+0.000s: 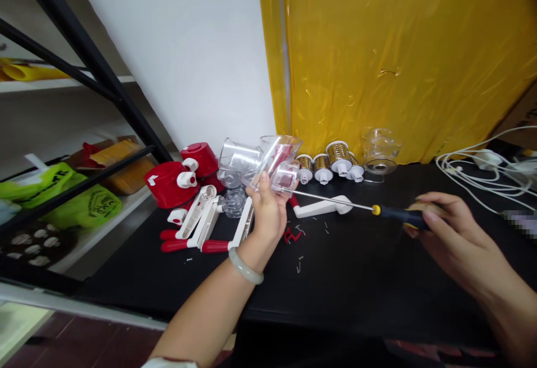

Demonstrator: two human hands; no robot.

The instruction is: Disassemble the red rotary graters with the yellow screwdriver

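My left hand (268, 206) is closed around a clear plastic grater housing (280, 152) with a flared mouth, held above the black table. In my right hand (448, 222) is the dark handle of a screwdriver (390, 213) with a yellow collar. Its long shaft points left, and the tip meets the lower edge of the housing near my left fingers; the exact contact is hidden. Beneath the shaft lies a white crank handle (321, 207) with a red grip. Small screws (298, 264) and a small red plastic piece (292, 236) are on the table close by.
Red grater bases (171, 184), white cranks with red grips (208, 228) and clear parts (234, 202) crowd the left. Metal grating drums (339, 156) and another clear housing (381, 150) stand along the yellow sheet. White cables (465, 172) lie right; a shelf rack (79, 85) borders the left.
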